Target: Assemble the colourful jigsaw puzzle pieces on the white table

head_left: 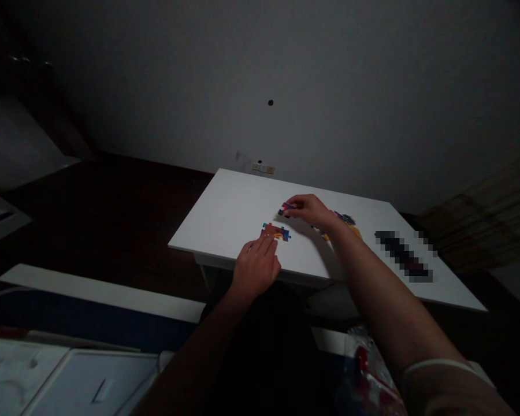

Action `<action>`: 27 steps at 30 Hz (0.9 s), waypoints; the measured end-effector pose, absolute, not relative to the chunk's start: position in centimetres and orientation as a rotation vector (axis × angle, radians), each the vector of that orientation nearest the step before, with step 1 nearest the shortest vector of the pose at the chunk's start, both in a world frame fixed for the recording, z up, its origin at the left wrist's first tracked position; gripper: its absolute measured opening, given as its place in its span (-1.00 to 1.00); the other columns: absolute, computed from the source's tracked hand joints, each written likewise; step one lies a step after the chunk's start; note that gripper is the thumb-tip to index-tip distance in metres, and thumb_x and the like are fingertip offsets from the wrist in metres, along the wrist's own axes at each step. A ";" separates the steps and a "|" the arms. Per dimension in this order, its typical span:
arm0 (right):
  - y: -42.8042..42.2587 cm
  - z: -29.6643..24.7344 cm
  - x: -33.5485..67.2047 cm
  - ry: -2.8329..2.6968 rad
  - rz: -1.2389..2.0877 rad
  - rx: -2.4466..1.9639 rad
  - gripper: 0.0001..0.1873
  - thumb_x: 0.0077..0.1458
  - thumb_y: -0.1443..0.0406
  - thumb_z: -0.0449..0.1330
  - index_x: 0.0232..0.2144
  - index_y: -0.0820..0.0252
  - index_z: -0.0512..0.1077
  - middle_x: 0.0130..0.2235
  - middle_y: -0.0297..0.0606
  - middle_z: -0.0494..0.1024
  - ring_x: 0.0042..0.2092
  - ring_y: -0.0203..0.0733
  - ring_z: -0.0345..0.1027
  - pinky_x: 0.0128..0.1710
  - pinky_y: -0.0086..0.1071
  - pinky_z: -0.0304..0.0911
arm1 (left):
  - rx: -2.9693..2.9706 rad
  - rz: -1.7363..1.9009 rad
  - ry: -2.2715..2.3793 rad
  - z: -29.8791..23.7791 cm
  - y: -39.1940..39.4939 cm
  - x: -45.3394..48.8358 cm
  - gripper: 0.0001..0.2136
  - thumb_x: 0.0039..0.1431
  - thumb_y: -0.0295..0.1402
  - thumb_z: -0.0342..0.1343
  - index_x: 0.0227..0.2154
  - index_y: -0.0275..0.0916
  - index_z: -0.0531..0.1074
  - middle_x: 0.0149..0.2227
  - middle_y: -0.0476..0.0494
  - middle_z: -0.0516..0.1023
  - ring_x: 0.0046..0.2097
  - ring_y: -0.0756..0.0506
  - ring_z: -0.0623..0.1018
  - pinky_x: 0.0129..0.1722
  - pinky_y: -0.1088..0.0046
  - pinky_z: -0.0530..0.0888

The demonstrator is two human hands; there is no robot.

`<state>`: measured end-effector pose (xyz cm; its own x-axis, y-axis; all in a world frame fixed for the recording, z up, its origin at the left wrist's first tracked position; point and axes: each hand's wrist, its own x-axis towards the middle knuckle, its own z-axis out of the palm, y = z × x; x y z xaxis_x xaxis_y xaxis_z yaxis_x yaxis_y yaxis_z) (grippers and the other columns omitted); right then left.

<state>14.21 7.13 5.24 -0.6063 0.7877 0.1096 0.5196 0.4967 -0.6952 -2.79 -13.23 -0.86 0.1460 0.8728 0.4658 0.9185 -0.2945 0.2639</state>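
My left hand [258, 263] lies flat at the near edge of the white table [238, 199], its fingertips resting on a few joined jigsaw pieces [272, 229] in red, orange and blue. Just beyond and to the right, my right hand [309, 209] is raised a little above the tabletop. Between its thumb and fingers it pinches a jigsaw piece [287, 208] coloured blue and red. More colourful puzzle pieces [351, 222] lie beside the right forearm, which partly hides them.
A dark, pixelated long object [403, 257] lies on the table's right part. At the lower right, below the table, is a clear plastic bag [368, 370] with red contents. A wall socket [263, 168] sits behind the table's far edge.
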 end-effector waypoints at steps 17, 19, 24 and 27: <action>7.3 5.0 6.2 -2.707 1.186 -0.925 -0.69 0.08 0.34 0.25 -0.11 0.13 0.62 -0.24 -0.26 0.67 -0.26 -0.21 0.49 -0.19 -0.33 0.39 | -2.326 -0.840 -1.816 -1.1 -13.2 -3.0 -0.61 0.34 -0.36 -0.03 0.20 -0.20 0.36 0.27 -0.21 0.42 0.31 -0.17 0.36 0.20 0.14 0.38; 7.2 4.9 6.2 -2.723 1.176 -0.870 -0.70 0.09 0.34 0.24 -0.11 0.10 0.62 -0.24 -0.28 0.67 -0.26 -0.21 0.49 -0.18 -0.34 0.39 | -2.329 -0.833 -1.812 -1.1 -13.2 -3.0 -0.61 0.35 -0.35 -0.04 0.20 -0.21 0.35 0.28 -0.23 0.41 0.33 -0.18 0.34 0.21 0.14 0.37; 7.1 4.9 6.4 -2.713 1.255 -0.823 -0.70 0.15 0.31 0.19 -0.10 0.09 0.63 -0.24 -0.28 0.67 -0.29 -0.23 0.48 -0.23 -0.35 0.38 | -2.322 -0.821 -1.814 -1.2 -13.2 -3.0 -0.62 0.35 -0.36 -0.04 0.18 -0.21 0.37 0.28 -0.23 0.40 0.36 -0.17 0.30 0.21 0.14 0.37; 7.2 5.0 6.1 -2.792 1.220 -0.803 -0.69 0.14 0.33 0.19 -0.10 0.08 0.63 -0.26 -0.30 0.67 -0.33 -0.23 0.47 -0.25 -0.36 0.36 | -2.323 -0.825 -1.803 -1.2 -13.2 -2.9 -0.63 0.35 -0.38 -0.04 0.17 -0.19 0.39 0.28 -0.21 0.40 0.37 -0.18 0.27 0.21 0.13 0.37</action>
<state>6.06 7.16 5.03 -0.8700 0.4478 -0.2061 0.4554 0.5702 -0.6837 -2.93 -13.23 -1.21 0.1585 0.8729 0.4615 0.9198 -0.3004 0.2524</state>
